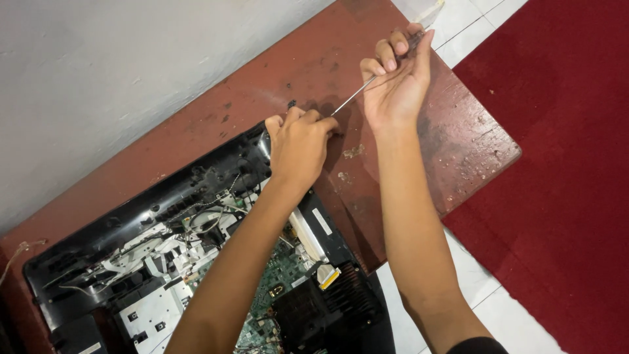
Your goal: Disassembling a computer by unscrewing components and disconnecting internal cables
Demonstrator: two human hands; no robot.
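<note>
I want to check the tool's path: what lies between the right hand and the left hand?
In the head view, only the screwdriver's thin metal shaft spans from the right hand to the left hand, over bare brown table.

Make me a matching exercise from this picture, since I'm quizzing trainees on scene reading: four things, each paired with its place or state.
Things:
1. screwdriver
2. left hand
3. circuit board
4. carpet

Places or states:
A. red, on the tiled floor right of the table
B. green, exposed inside the opened laptop
C. gripped in the right hand, shaft slanting down-left
D. resting at the laptop's top corner, by the shaft's tip

Pairs: 1-C, 2-D, 3-B, 4-A
</note>
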